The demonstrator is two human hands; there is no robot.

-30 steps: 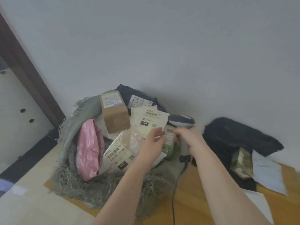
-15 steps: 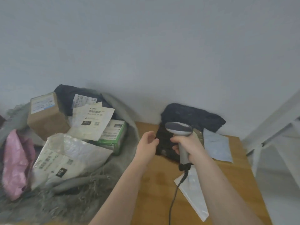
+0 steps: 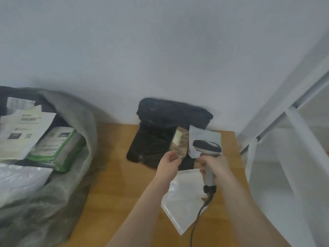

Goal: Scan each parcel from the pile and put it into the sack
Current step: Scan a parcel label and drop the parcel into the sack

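Note:
The grey woven sack (image 3: 78,125) lies open at the left, holding several parcels: a green-edged box (image 3: 58,148), white labelled mailers (image 3: 25,129) and a dark bag. On the wooden table (image 3: 114,175) the pile has two black bags (image 3: 160,129), a small brownish packet (image 3: 179,143), a pale grey mailer (image 3: 204,136) and a white mailer (image 3: 183,204). My right hand (image 3: 213,164) grips a corded barcode scanner (image 3: 207,148). My left hand (image 3: 168,163) hovers empty, fingers loosely curled, just before the brownish packet.
A plain grey wall stands behind the table. A white metal frame (image 3: 292,122) rises close to the table's right edge. The scanner cable (image 3: 197,218) trails down over the white mailer toward me.
My left hand let go of the labelled mailer, which stayed in the sack. The view swung right to the pile, and both hands moved over the table toward it.

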